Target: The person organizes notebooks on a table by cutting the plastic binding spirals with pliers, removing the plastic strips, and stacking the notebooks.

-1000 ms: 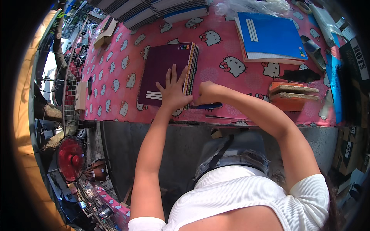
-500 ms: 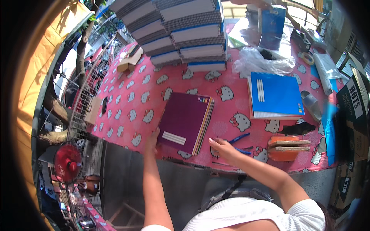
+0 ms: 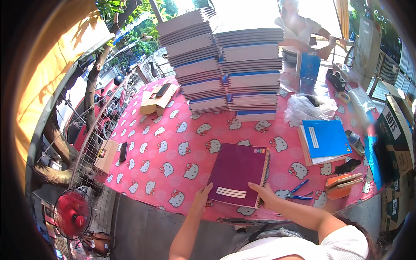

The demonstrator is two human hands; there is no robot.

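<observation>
A maroon spiral notebook [image 3: 239,173] lies flat on the pink patterned tablecloth [image 3: 169,143] near the table's front edge. My left hand [image 3: 202,197] touches its lower left corner with fingers spread. My right hand [image 3: 265,193] rests fingers apart on its lower right edge by the spiral binding. Neither hand grips it.
Tall stacks of notebooks [image 3: 229,65] stand at the back. A blue notebook pile [image 3: 325,139], clear plastic bag [image 3: 308,108], blue scissors [image 3: 298,190] and an orange object [image 3: 343,184] lie right. Another person [image 3: 301,32] stands beyond the table. A cardboard box [image 3: 157,98] and red fan [image 3: 72,214] are left.
The view has tilted up, showing the stacks and far side. The notebook now lies lower in view, and both hands have slid to its near edge.
</observation>
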